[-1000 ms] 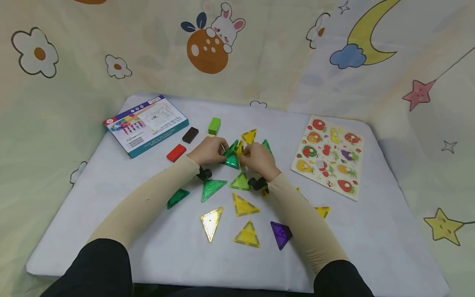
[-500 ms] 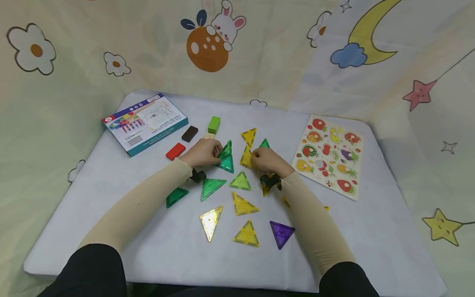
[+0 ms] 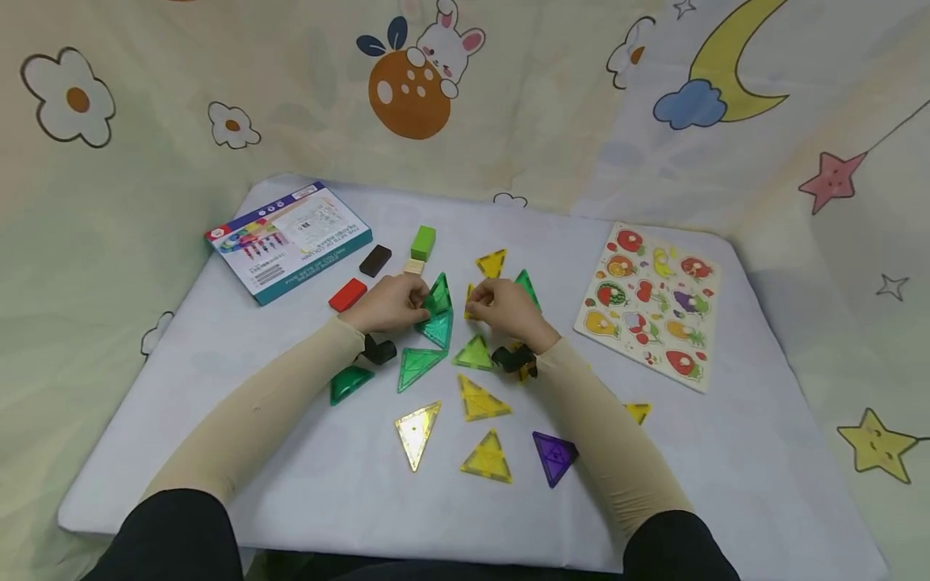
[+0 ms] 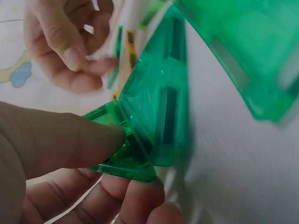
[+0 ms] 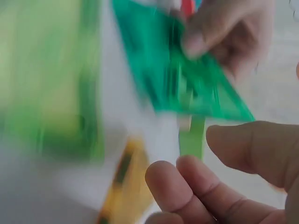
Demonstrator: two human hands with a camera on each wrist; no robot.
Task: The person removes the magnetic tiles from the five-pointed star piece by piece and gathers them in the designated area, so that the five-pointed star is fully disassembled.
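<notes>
In the head view, my left hand (image 3: 392,305) pinches a pair of translucent green triangle magnetic tiles (image 3: 437,313) joined along an edge. The left wrist view shows the thumb on the smaller tile (image 4: 135,156), fingers beneath, and the joined tile (image 4: 156,88) folded up at an angle. The pair's lower corner meets the tip of another green triangle tile (image 3: 417,367). My right hand (image 3: 508,309) hovers just right of the pair; its thumb and fingers are apart with nothing between them. A yellow triangle tile (image 3: 469,303) is partly hidden behind it.
Several yellow triangle tiles (image 3: 485,460), a purple tile (image 3: 555,458) and a light green tile (image 3: 474,353) lie nearer the body. Red (image 3: 347,294), black (image 3: 375,261) and green blocks (image 3: 423,243) stand left, beside a box (image 3: 291,242). A fruit puzzle board (image 3: 650,307) lies right.
My left hand has drawn the green pair left and slightly toward the body, against another green tile. The right hand went right over a yellow tile, then came back left.
</notes>
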